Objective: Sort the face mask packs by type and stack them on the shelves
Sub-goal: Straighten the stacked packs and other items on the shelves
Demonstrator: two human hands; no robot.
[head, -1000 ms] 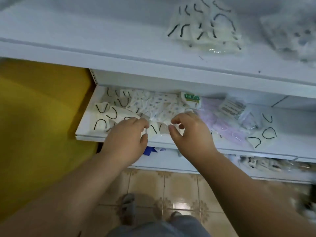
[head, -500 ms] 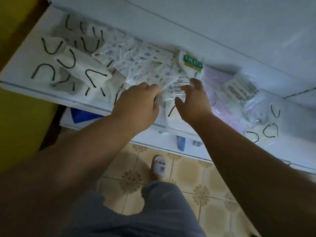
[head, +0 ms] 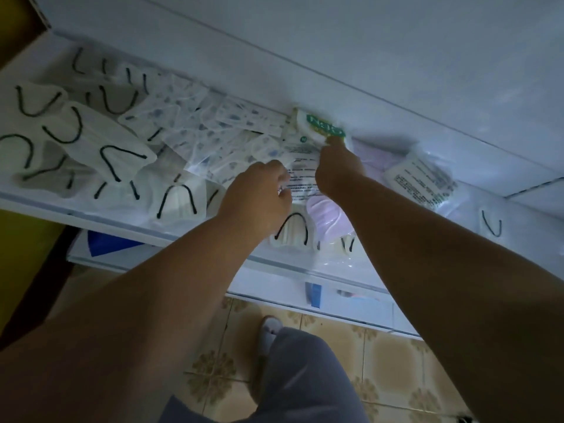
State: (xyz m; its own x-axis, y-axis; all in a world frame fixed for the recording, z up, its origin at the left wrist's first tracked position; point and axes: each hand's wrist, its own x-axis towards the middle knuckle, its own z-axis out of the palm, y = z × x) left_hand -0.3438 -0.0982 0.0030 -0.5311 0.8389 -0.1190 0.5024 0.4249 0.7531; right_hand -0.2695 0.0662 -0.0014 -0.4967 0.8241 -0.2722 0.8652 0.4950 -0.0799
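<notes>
A white shelf (head: 213,248) holds a heap of face mask packs. White masks with black ear loops (head: 100,148) lie at the left, blue-patterned packs (head: 195,129) in the middle, pale purple packs (head: 328,216) to the right. A clear pack with printed text (head: 300,169) lies between my hands. My left hand (head: 259,203) pinches its left edge. My right hand (head: 337,169) reaches to the pack with a green label (head: 320,129) at the back, fingers curled on it.
The shelf above (head: 366,56) overhangs the back of the heap. Another text-printed pack (head: 424,184) and a black-loop mask (head: 491,227) lie at the right. A lower shelf (head: 351,303) holds blue items. Below are a tiled floor (head: 396,361), my leg and a slipper.
The camera has dropped and come nearer the shelf. My right hand has reached further back to the green-label pack; my left hand has moved onto the text-printed pack.
</notes>
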